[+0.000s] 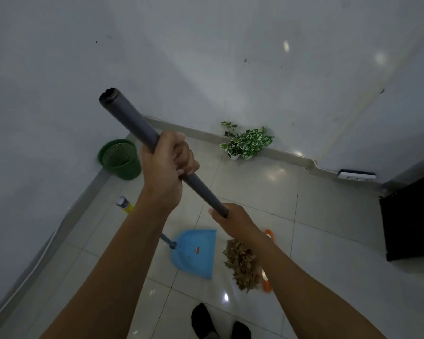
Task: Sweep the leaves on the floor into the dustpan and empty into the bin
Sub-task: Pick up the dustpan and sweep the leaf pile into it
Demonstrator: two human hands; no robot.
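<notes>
broom handle (132, 123) is gripped by left hand (167, 167) and right hand (233, 218); dry leaves (240, 263) are heaped beside the dustpan (194, 250), not yet swept in.

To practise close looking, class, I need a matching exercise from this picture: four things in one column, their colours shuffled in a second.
Column one:
1. dustpan
2. mesh bin
3. leaf pile
4. broom handle

Column two:
a. brown
b. grey
c. blue
d. green

Pairs: 1-c, 2-d, 3-a, 4-b.
</notes>
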